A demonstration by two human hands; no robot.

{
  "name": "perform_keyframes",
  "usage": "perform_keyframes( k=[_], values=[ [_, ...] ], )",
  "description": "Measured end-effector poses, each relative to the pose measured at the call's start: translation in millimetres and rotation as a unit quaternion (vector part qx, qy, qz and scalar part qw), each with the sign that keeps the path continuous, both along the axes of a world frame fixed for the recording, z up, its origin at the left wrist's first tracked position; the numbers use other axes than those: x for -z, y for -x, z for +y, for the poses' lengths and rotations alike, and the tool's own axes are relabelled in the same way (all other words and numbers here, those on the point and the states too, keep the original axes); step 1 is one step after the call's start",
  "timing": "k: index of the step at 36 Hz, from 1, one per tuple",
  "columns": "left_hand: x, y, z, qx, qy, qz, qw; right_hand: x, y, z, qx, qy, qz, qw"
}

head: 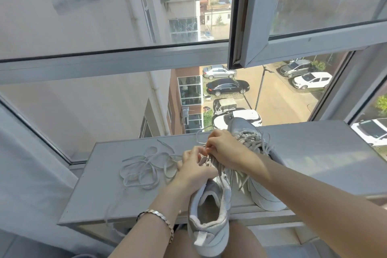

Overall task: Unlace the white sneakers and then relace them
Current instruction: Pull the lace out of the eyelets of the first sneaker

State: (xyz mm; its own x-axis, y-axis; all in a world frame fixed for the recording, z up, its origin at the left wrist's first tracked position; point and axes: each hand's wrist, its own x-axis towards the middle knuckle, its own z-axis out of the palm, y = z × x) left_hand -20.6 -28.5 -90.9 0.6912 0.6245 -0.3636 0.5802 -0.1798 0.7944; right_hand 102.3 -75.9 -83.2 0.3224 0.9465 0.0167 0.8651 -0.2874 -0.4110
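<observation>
Both forearms reach forward and meet over the near sneaker (209,211), which hangs heel-first past the windowsill's (324,153) near edge. A second sneaker (244,129) lies touching it on the right. A loose lace (144,167) sprawls on the sill to the left. The left hand (194,165) curls around the shoe's upper, and the right hand (224,148) pinches its lace (217,165).

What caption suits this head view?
Left hand and right hand pinch the lace of a sneaker at a windowsill; loose lace alongside.
</observation>
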Motion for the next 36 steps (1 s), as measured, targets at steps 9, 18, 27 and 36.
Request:
perform_keyframes(
  k=[9, 18, 27, 36],
  values=[
    [4, 1, -5, -0.019, -0.010, -0.034, 0.999, 14, 5, 4, 0.046, 0.012, -0.030, 0.998],
    [3, 1, 7, -0.024, 0.019, -0.058, 0.998, -7, -7, 4, -0.006, 0.074, 0.018, 0.997],
    [10, 1, 10, -0.016, -0.009, -0.067, 0.998, -11, -11, 5, -0.024, 0.090, 0.006, 0.996],
    [11, -5, 7, -0.012, -0.029, -0.048, 0.998, 6, 0, 6, 0.052, 0.061, 0.007, 0.997]
  ],
)
